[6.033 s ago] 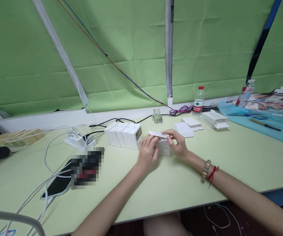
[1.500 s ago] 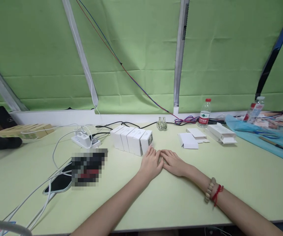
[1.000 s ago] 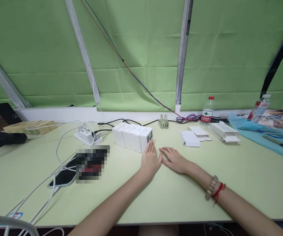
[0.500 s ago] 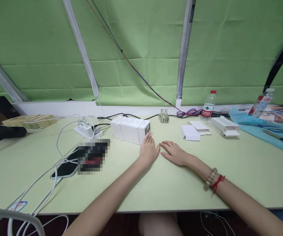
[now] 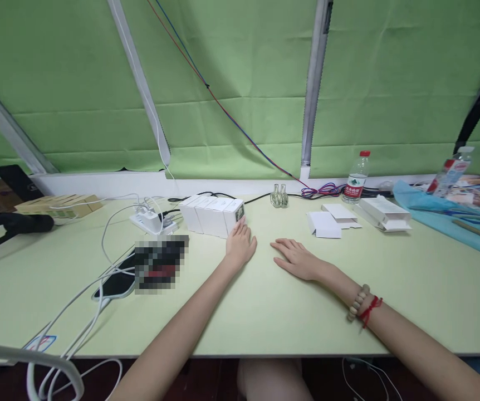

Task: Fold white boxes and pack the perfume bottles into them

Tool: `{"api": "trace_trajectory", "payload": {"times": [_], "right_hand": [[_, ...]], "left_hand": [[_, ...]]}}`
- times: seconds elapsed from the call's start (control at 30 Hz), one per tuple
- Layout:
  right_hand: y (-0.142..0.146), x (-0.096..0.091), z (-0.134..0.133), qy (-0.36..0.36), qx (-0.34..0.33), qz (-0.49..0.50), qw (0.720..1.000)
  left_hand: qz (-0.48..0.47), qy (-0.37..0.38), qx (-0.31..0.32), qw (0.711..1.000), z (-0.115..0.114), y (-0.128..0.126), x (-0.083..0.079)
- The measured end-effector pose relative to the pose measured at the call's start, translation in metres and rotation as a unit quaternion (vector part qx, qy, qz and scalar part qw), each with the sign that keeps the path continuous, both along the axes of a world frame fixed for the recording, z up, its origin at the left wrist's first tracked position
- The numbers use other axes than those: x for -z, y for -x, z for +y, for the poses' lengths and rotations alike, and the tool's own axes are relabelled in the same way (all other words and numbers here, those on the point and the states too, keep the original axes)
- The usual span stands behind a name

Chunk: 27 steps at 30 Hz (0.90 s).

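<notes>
My left hand lies flat on the pale green table, fingers stretched out, fingertips touching the right end of a row of several small white boxes. My right hand rests palm down a little to the right, fingers apart, holding nothing. A bead bracelet and red string sit on that wrist. Two small glass bottles stand behind the hands. Flat white box blanks lie to the right.
A white power strip with cables trails off the front left edge. A dark blurred item lies left of my hands. A water bottle, a long white box, a blue cloth and tan boxes line the back.
Six seconds ago both hands held a white box; it now stands at the row's end. My left hand has slid left with the row, away from my right hand.
</notes>
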State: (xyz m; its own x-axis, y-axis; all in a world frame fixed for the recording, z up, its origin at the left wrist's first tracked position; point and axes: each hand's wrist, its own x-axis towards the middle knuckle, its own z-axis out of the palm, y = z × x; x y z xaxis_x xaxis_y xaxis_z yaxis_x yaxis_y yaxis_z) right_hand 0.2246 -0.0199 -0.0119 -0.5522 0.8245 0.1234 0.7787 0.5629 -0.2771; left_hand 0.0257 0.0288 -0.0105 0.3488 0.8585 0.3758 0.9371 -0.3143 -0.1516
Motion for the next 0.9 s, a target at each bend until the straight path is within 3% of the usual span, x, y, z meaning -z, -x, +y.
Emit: {"api": "trace_trajectory", "payload": {"times": [0.27, 0.4, 0.5, 0.73, 0.9], "right_hand": [[0.0, -0.003, 0.001, -0.025, -0.017, 0.029, 0.999], [-0.002, -0.005, 0.005, -0.062, -0.019, 0.059, 0.996], [-0.004, -0.005, 0.012, -0.096, -0.003, 0.118, 0.988], [-0.023, -0.011, 0.031, -0.229, 0.132, 0.209, 0.941], [-0.052, -0.008, 0.043, -0.224, 0.286, 0.203, 0.909]], "left_hand": [[-0.054, -0.047, 0.023, 0.997, -0.003, 0.002, -0.002], [-0.121, -0.008, 0.091, 0.988, -0.012, 0.0, -0.009], [-0.147, 0.018, 0.099, 0.984, -0.018, -0.004, -0.013], [-0.156, 0.097, 0.036, 0.982, -0.026, -0.008, -0.019], [-0.165, 0.098, -0.012, 0.981, -0.03, -0.01, -0.02]]}}
